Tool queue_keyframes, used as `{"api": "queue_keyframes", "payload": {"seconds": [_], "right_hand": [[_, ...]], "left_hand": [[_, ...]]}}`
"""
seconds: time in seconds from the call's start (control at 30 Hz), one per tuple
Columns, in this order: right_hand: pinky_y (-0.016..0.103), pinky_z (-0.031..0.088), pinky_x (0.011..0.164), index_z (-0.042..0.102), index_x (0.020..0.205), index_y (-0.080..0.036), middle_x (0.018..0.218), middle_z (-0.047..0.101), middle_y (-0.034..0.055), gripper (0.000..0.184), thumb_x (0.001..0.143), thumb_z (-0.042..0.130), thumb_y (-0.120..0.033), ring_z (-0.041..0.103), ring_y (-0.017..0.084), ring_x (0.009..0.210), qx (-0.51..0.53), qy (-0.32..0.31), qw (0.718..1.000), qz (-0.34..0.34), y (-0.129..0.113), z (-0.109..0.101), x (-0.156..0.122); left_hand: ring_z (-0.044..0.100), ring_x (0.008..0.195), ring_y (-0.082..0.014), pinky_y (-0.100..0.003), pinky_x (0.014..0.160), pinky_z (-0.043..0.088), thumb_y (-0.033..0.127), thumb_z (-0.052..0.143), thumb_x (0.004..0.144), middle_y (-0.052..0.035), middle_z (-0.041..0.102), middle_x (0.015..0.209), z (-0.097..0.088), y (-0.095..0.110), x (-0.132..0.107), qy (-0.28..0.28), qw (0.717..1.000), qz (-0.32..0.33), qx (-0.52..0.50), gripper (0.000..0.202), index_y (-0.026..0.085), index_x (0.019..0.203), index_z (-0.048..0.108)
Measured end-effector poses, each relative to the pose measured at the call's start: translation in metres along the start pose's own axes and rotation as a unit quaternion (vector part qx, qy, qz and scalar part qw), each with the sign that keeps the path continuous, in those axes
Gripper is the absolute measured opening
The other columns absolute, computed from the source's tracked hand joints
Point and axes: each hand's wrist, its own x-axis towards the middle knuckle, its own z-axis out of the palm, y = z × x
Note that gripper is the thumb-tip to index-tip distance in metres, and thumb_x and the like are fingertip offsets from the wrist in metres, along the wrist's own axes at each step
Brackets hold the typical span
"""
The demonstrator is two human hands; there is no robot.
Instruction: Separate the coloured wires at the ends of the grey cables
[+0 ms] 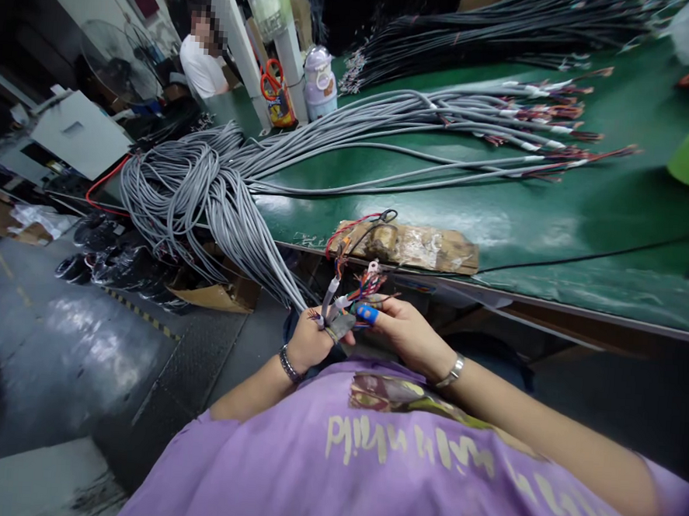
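Both hands meet just below the bench edge. The left hand (310, 341) is a tight fist around a grey cable end (329, 297). The right hand (410, 336), a blue cap (367, 314) on one fingertip, pinches the fan of coloured wires (369, 284) sprouting from it. The hands sit just beside each other. At twelve o'clock from them, a taped block (420, 249) rests on the green bench (586, 210). At ten o'clock, the grey cable bundle (209, 180) spills over the bench edge.

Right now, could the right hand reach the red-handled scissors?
Probably not: the scissors sit far across the green table, beyond the grey cables, and the right hand pinches wire ends.
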Motion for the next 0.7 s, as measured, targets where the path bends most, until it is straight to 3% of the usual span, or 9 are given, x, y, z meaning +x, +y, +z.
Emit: {"api": "queue_keyframes", "payload": {"seconds": [0.13, 0.27, 0.4, 0.5, 0.6, 0.7], "right_hand": [[0.027, 0.043, 0.06, 0.06, 0.071, -0.018, 0.065, 0.057, -0.0012, 0.036, 0.066, 0.078, -0.048, 0.048, 0.011, 0.058, 0.114, 0.002, 0.992, 0.046, 0.0, -0.012, 0.005], [0.027, 0.044, 0.058, 0.063, 0.08, -0.018, 0.074, 0.061, 0.0017, 0.041, 0.07, 0.072, -0.057, 0.05, 0.012, 0.057, 0.194, -0.003, 0.976, 0.099, -0.005, -0.022, 0.018], [0.027, 0.038, 0.053, 0.06, 0.078, -0.018, 0.065, 0.056, 0.0004, 0.049, 0.069, 0.069, -0.066, 0.045, 0.012, 0.053, 0.137, -0.057, 0.987, 0.069, -0.015, -0.017, 0.026], [0.027, 0.034, 0.053, 0.057, 0.07, -0.019, 0.057, 0.05, -0.002, 0.051, 0.064, 0.072, -0.068, 0.042, 0.012, 0.053, 0.043, 0.017, 0.999, -0.028, -0.018, -0.012, 0.027], [0.029, 0.036, 0.056, 0.057, 0.066, -0.02, 0.062, 0.054, 0.0011, 0.057, 0.068, 0.062, -0.077, 0.044, 0.014, 0.056, -0.05, 0.113, 0.987, -0.1, -0.017, -0.011, 0.03], [0.03, 0.039, 0.057, 0.058, 0.066, -0.02, 0.061, 0.055, 0.0026, 0.063, 0.072, 0.049, -0.082, 0.045, 0.015, 0.056, 0.001, 0.068, 0.996, -0.053, -0.017, -0.011, 0.035]], "left_hand": [[0.059, 0.062, -0.0135, -0.025, 0.067, 0.046, 0.054, 0.058, 0.086, -0.0058, 0.068, 0.064, -0.002, 0.001, -0.001, 0.006, 1.0, 0.004, -0.02, 0.048, 0.014, 0.061, 0.066], [0.059, 0.062, -0.0131, -0.025, 0.066, 0.046, 0.052, 0.058, 0.086, -0.0058, 0.067, 0.063, -0.004, 0.008, 0.002, -0.034, 0.999, 0.007, -0.04, 0.046, 0.014, 0.062, 0.065], [0.057, 0.059, -0.0128, -0.026, 0.064, 0.045, 0.056, 0.062, 0.082, -0.0061, 0.066, 0.061, 0.001, 0.013, 0.012, -0.052, 0.997, -0.006, -0.063, 0.048, 0.013, 0.06, 0.065], [0.056, 0.059, -0.0128, -0.025, 0.063, 0.045, 0.057, 0.062, 0.081, -0.0061, 0.066, 0.062, 0.007, 0.012, 0.019, -0.039, 0.997, -0.009, -0.072, 0.048, 0.013, 0.061, 0.065], [0.058, 0.062, -0.0134, -0.026, 0.065, 0.045, 0.056, 0.063, 0.081, -0.0057, 0.066, 0.062, 0.011, 0.01, 0.022, -0.025, 0.996, -0.009, -0.081, 0.047, 0.013, 0.062, 0.065], [0.058, 0.061, -0.0133, -0.025, 0.065, 0.045, 0.054, 0.063, 0.082, -0.0054, 0.066, 0.062, 0.012, 0.007, 0.023, -0.017, 0.995, -0.014, -0.093, 0.045, 0.013, 0.062, 0.065]]}}
